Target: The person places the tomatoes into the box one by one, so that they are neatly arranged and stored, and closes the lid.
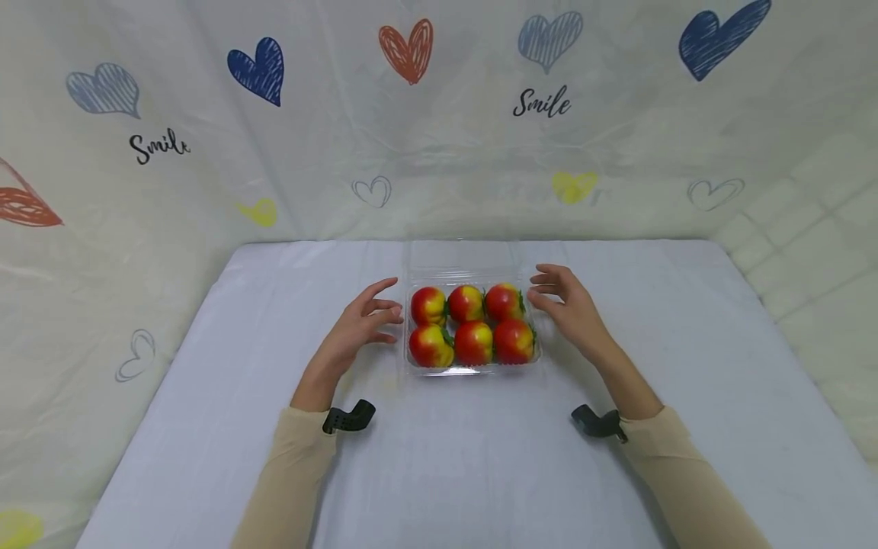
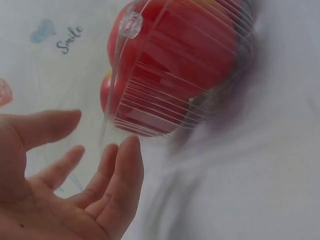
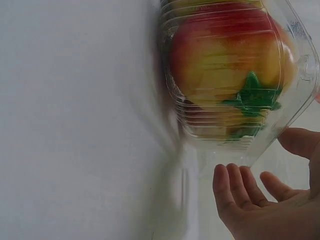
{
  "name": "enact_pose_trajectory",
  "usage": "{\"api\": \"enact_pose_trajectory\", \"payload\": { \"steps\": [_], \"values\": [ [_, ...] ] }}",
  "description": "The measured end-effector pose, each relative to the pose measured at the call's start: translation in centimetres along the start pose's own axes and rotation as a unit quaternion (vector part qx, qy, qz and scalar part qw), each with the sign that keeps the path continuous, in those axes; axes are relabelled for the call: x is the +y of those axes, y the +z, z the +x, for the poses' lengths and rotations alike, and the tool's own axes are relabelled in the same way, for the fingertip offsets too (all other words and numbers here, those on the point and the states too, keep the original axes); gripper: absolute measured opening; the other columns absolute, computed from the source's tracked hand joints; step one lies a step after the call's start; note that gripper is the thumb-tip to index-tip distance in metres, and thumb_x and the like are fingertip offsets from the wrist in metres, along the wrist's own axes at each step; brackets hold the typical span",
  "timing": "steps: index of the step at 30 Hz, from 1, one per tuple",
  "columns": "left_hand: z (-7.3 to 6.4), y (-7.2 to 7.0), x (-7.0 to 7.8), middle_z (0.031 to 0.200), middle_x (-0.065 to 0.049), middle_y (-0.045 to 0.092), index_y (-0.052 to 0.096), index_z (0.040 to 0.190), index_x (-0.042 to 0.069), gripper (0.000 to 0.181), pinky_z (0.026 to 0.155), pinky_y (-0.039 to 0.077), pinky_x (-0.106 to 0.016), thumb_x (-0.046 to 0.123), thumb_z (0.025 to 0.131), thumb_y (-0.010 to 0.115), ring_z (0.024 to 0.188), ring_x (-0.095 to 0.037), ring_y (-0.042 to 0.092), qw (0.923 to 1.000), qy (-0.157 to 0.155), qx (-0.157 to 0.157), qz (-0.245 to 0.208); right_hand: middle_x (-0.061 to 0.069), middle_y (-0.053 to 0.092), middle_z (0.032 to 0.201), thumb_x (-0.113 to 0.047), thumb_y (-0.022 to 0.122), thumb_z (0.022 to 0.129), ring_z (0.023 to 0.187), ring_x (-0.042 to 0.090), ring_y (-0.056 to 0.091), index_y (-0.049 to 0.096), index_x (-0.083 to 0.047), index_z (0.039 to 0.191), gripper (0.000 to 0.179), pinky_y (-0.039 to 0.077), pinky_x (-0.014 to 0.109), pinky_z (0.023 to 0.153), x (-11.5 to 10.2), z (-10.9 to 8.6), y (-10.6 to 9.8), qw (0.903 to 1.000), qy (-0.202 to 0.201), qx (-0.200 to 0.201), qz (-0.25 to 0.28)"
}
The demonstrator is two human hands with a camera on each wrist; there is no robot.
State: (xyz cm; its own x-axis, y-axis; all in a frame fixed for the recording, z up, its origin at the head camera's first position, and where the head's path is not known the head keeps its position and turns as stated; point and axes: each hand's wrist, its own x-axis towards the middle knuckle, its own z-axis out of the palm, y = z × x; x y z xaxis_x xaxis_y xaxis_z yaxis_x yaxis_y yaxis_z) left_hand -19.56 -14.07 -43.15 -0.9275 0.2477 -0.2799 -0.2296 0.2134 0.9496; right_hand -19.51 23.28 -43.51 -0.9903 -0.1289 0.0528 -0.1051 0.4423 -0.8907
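A clear plastic clamshell box (image 1: pixel 473 371) stands on the table with its transparent lid (image 1: pixel 463 255) folded back behind it. Two rows of red-and-yellow fruits (image 1: pixel 473 342) fill it; green leafy tops (image 3: pixel 256 95) show on some. At the box's left side is my left hand (image 1: pixel 362 324), fingers spread and loosely bent, holding nothing. My right hand (image 1: pixel 568 309) hovers by the right side, its fingers also loosely bent and grasping nothing. The right thumb (image 3: pixel 300 142) is very near the box rim; whether it touches, I cannot tell.
A white cloth covers the table (image 1: pixel 473 473). Behind it hangs a pale curtain (image 1: pixel 466 137) printed with hearts and "Smile" lettering. Each wrist wears a black camera mount, one on the left (image 1: pixel 350 417) and one on the right (image 1: pixel 595 422).
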Motion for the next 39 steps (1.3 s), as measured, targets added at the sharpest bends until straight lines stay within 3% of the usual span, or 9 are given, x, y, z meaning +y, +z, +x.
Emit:
{"api": "enact_pose_trajectory", "payload": {
  "steps": [4,12,16,23,32,39],
  "values": [
    [0.8,0.3,0.8,0.148,-0.019,0.056,0.036,0.162,0.028,0.062,0.092,0.063,-0.039,0.026,0.105,0.062,0.128,-0.038,0.062,0.9997,0.0,0.016,0.018,0.024,0.055,0.147,-0.024,0.063,0.105,0.133,0.037,0.057,0.038,-0.005,0.156,0.059,0.051,0.004,0.087,0.3,0.6,0.2,0.9994,0.0,0.004,0.034],
    [2.2,0.9,0.7,0.15,-0.015,0.056,0.037,0.162,0.025,0.062,0.095,0.062,-0.043,0.022,0.105,0.061,0.128,-0.036,0.062,0.9985,-0.006,0.054,0.009,0.026,0.055,0.147,-0.023,0.061,0.106,0.122,0.023,0.062,0.038,-0.001,0.156,0.06,0.057,0.013,0.089,1.4,1.6,0.7,0.9963,0.005,-0.007,0.086],
    [2.8,1.0,0.3,0.15,-0.014,0.058,0.038,0.161,0.027,0.061,0.094,0.063,-0.039,0.022,0.105,0.062,0.127,-0.035,0.063,0.9984,0.003,0.057,0.006,0.027,0.055,0.148,-0.024,0.061,0.106,0.12,0.021,0.064,0.038,-0.003,0.157,0.06,0.057,0.013,0.089,1.7,1.8,0.6,0.9951,0.006,-0.015,0.097],
    [3.3,1.2,0.0,0.15,-0.014,0.059,0.04,0.16,0.027,0.061,0.096,0.062,-0.041,0.023,0.104,0.062,0.127,-0.035,0.064,0.9984,0.012,0.055,-0.003,0.028,0.054,0.148,-0.019,0.059,0.107,0.109,-0.002,0.064,0.038,-0.003,0.158,0.057,0.056,0.011,0.09,1.9,2.1,0.5,0.9911,0.003,-0.028,0.13],
    [3.9,1.2,0.3,0.147,-0.013,0.062,0.037,0.162,0.026,0.066,0.1,0.06,-0.043,0.02,0.103,0.065,0.126,-0.034,0.065,0.9982,0.014,0.055,-0.022,0.029,0.05,0.152,-0.014,0.058,0.106,0.113,0.001,0.064,0.035,-0.001,0.159,0.059,0.055,0.011,0.093,2.0,2.6,0.5,0.9885,0.007,-0.045,0.144],
    [4.3,1.2,0.2,0.15,-0.012,0.061,0.036,0.162,0.025,0.066,0.102,0.058,-0.044,0.017,0.103,0.064,0.131,-0.033,0.063,0.9982,0.018,0.05,-0.027,0.025,0.047,0.156,-0.012,0.057,0.106,0.12,0.005,0.063,0.036,-0.008,0.16,0.058,0.053,0.01,0.095,1.9,2.7,0.4,0.9882,0.01,-0.05,0.145]
  ]
}}
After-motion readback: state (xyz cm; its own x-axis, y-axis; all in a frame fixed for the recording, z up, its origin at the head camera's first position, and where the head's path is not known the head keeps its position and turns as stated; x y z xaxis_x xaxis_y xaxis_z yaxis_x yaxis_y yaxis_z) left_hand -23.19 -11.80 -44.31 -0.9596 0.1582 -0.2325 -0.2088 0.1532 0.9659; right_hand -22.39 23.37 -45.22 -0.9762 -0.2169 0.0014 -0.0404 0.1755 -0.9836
